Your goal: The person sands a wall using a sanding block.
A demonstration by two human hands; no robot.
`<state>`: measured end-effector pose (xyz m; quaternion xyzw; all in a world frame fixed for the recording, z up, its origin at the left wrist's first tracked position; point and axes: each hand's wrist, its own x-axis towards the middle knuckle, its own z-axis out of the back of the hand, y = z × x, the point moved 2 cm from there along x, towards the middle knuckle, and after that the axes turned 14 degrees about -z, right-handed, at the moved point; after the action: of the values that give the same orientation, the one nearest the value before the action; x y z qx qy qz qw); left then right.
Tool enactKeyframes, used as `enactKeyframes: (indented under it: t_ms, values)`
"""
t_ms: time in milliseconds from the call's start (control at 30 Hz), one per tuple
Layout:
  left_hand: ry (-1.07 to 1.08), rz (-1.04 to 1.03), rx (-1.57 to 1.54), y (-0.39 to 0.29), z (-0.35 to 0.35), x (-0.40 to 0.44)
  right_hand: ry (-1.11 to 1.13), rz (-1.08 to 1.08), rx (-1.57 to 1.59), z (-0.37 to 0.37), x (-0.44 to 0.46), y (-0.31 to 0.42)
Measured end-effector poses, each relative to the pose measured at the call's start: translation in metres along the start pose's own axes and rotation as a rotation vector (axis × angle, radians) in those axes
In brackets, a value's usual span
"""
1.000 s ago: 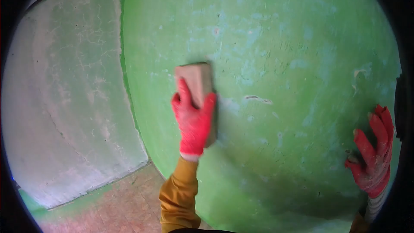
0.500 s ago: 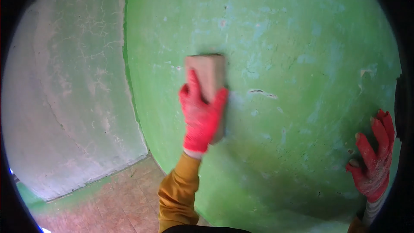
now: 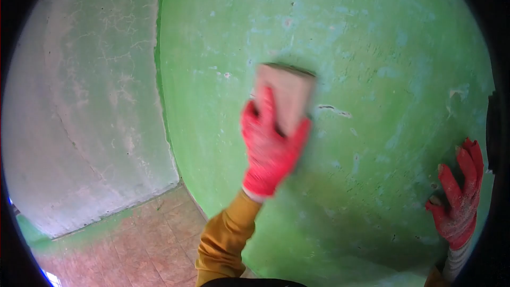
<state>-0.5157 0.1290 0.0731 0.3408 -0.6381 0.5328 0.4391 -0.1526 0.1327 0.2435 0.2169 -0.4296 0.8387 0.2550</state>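
My left hand (image 3: 272, 146), in a red glove, is wrapped round a pinkish-brown block (image 3: 289, 93) and holds it against the green wall (image 3: 372, 127). The block is tilted, its top leaning left, and its lower part is hidden behind the hand. Some blur softens the hand and block. At the far right, my right hand (image 3: 458, 199) wears a worn red glove with bare fingertips. Its fingers are spread on the wall, with nothing held. A dark-edged chip (image 3: 333, 110) in the paint lies just right of the block.
A cracked, whitish-green wall section (image 3: 95, 101) stands on the left, past a bright green edge. Below it runs a tiled floor (image 3: 154, 239) with green colouring along the wall's base. A dark object (image 3: 493, 133) is at the right edge.
My left hand has moved right with the block, which has tilted and come nearer the paint chip. My right hand stays on the wall. The view has shifted slightly.
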Motion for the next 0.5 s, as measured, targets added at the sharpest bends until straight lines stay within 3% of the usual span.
enactKeyframes:
  t_ms: [100,200,367,433,500]
  values:
    - [0.18,-0.414,-0.172,-0.062,-0.005,-0.041,0.007,0.011,-0.043,-0.004,-0.005,-0.002]
    - [0.139,-0.458,-0.181,-0.053,-0.002,-0.043,-0.007,0.034,-0.045,-0.007,-0.005,-0.003]
    - [-0.084,0.136,0.024,0.027,-0.005,0.002,-0.003,-0.009,0.001,-0.013,-0.006,-0.001]
    - [-0.064,0.06,-0.017,0.004,-0.003,0.005,0.0,-0.02,-0.004,-0.014,-0.005,-0.002]
    - [0.098,-0.092,-0.201,-0.033,-0.018,-0.02,0.011,0.003,-0.032,-0.013,-0.008,-0.005]
